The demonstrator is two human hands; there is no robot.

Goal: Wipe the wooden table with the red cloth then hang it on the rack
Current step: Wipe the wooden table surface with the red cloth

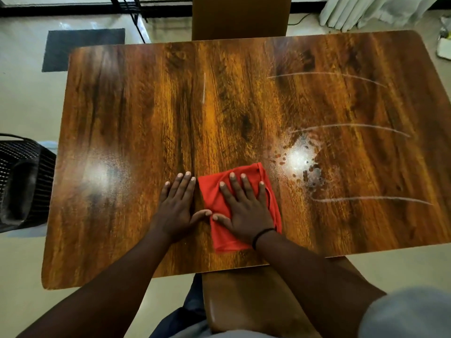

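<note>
One wooden table [146, 118], glossy, dark-grained, filling most of the view; pale arcs of smeared streaks [351, 128] cross its right half, and a wet speckled patch [302, 164] lies right of centre. Two brown chairs: one chair back [241, 18] at the far edge, one chair seat [244, 301] at the near edge. One black mesh basket [22, 181] on the floor, left. One dark mat [80, 47], far left. One red cloth [214, 191], folded, lying on the table near the front edge, just left of the wet patch. Right hand [244, 206], fingers spread flat, pressing on the cloth; black wristband [262, 236]. Left hand [178, 203], flat and released, on bare wood beside the cloth, thumb touching its edge.
</note>
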